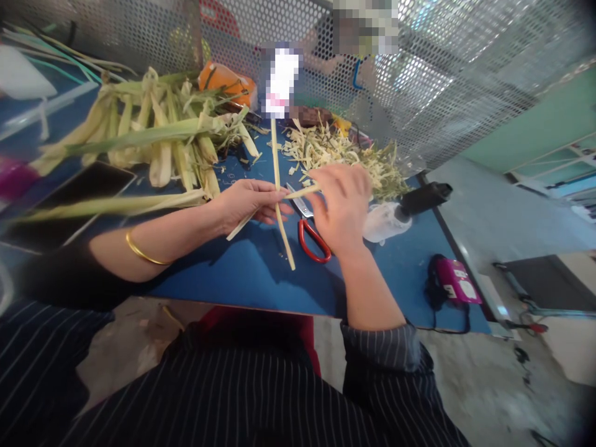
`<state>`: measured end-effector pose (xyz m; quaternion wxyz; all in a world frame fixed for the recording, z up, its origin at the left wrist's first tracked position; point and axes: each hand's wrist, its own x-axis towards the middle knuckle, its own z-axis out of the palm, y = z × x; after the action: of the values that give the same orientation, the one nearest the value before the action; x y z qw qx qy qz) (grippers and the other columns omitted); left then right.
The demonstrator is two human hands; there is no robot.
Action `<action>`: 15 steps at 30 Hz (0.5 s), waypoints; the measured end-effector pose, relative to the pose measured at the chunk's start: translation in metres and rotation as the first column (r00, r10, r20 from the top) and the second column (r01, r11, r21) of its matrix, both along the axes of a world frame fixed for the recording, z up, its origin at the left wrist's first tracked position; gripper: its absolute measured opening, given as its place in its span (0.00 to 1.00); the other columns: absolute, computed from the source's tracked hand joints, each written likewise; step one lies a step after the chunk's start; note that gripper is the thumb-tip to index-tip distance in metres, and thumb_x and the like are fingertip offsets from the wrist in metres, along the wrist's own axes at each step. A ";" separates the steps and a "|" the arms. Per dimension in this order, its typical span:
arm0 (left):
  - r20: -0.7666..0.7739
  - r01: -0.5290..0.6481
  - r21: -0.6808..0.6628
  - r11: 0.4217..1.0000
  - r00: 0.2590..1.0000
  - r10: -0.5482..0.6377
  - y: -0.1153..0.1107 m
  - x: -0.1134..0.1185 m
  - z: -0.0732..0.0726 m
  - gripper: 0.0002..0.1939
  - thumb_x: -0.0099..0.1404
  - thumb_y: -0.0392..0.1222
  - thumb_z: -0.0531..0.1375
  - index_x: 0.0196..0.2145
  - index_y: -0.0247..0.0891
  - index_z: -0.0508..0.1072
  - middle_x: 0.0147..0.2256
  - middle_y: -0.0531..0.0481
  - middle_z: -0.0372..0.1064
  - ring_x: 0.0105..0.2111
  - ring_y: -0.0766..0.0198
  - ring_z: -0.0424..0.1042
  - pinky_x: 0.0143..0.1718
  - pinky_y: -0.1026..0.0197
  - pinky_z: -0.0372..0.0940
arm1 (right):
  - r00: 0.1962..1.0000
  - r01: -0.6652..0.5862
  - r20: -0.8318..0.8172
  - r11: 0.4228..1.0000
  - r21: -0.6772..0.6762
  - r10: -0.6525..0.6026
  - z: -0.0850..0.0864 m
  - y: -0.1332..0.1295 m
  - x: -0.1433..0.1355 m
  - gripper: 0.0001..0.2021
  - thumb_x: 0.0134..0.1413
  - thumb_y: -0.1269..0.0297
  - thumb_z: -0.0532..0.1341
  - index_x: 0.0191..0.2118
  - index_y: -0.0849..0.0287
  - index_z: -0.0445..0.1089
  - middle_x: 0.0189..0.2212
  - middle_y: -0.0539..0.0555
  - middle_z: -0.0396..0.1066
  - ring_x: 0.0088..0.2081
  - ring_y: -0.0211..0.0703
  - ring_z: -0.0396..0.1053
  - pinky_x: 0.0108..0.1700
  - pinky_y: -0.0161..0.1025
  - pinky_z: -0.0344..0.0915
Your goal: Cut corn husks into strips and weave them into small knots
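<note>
My left hand [254, 202] pinches pale plant strips [285, 239] where they cross, near the middle of the blue table. One strip stands roughly upright in view, and another slants through the fingers. My right hand [342, 205], somewhat blurred, has its fingertips on the right end of the slanting strip. Scissors with red handles [302, 234] lie on the table between the hands, the blades partly behind my right hand. Long green-and-pale stalks [161, 139] are piled at the back left. A heap of short trimmings [321, 146] lies beyond my right hand.
A perforated metal screen [307, 37] borders the back of the blue table [223, 273]. An orange packet [228, 84] sits behind the stalks. To the right are a black-necked bottle [423, 200] and a magenta box [456, 282] with a black cord. Part of a person shows behind the screen.
</note>
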<state>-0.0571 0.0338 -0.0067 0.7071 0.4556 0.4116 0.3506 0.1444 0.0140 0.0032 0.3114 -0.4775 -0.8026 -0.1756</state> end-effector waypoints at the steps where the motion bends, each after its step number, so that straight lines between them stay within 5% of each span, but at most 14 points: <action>1: 0.040 -0.025 -0.038 0.999 0.999 0.026 0.000 0.000 0.002 0.08 0.61 0.39 0.64 0.39 0.35 0.77 0.32 0.45 0.78 0.28 0.65 0.77 0.27 0.67 0.69 | 0.992 0.058 -0.118 0.998 0.037 -0.054 0.001 0.000 0.002 0.16 0.66 0.58 0.49 0.52 0.54 0.68 0.49 0.59 0.69 0.54 0.52 0.64 0.60 0.57 0.55; 4: 0.166 -0.029 -0.131 0.991 0.985 0.050 0.000 0.000 0.010 0.06 0.63 0.36 0.61 0.39 0.34 0.76 0.29 0.48 0.77 0.24 0.68 0.75 0.24 0.70 0.69 | 0.902 0.123 -0.423 0.990 0.064 -0.085 0.001 0.004 0.008 0.18 0.66 0.58 0.48 0.54 0.56 0.67 0.49 0.62 0.69 0.51 0.51 0.67 0.54 0.55 0.62; 6: 0.237 0.020 -0.155 0.988 0.971 0.017 0.000 -0.001 0.011 0.06 0.65 0.35 0.60 0.39 0.33 0.76 0.27 0.49 0.75 0.22 0.70 0.74 0.24 0.71 0.68 | 0.868 -0.032 -0.496 0.999 -0.021 0.017 -0.003 0.008 0.007 0.15 0.64 0.58 0.52 0.49 0.55 0.71 0.44 0.59 0.72 0.47 0.48 0.70 0.52 0.51 0.65; 10: 0.336 0.130 -0.151 0.980 0.939 -0.072 0.001 -0.001 0.004 0.06 0.65 0.35 0.59 0.39 0.33 0.75 0.27 0.50 0.74 0.22 0.70 0.73 0.25 0.70 0.70 | 0.842 -0.403 -0.474 0.884 -0.236 0.257 -0.016 0.011 -0.007 0.09 0.58 0.57 0.61 0.40 0.53 0.75 0.41 0.54 0.75 0.46 0.45 0.71 0.52 0.46 0.66; 15: 0.326 0.166 -0.185 0.969 0.940 -0.099 0.000 0.000 -0.001 0.10 0.64 0.33 0.60 0.43 0.32 0.74 0.28 0.47 0.76 0.23 0.69 0.74 0.26 0.69 0.70 | 0.862 -0.391 -0.448 0.872 -0.293 0.237 -0.029 0.008 -0.019 0.06 0.58 0.59 0.61 0.37 0.52 0.74 0.40 0.53 0.76 0.45 0.45 0.71 0.51 0.49 0.64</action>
<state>-0.0568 0.0338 -0.0078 0.8297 0.3438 0.2968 0.3245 0.1255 0.0219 -0.0262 0.3958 -0.4136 -0.8087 0.1355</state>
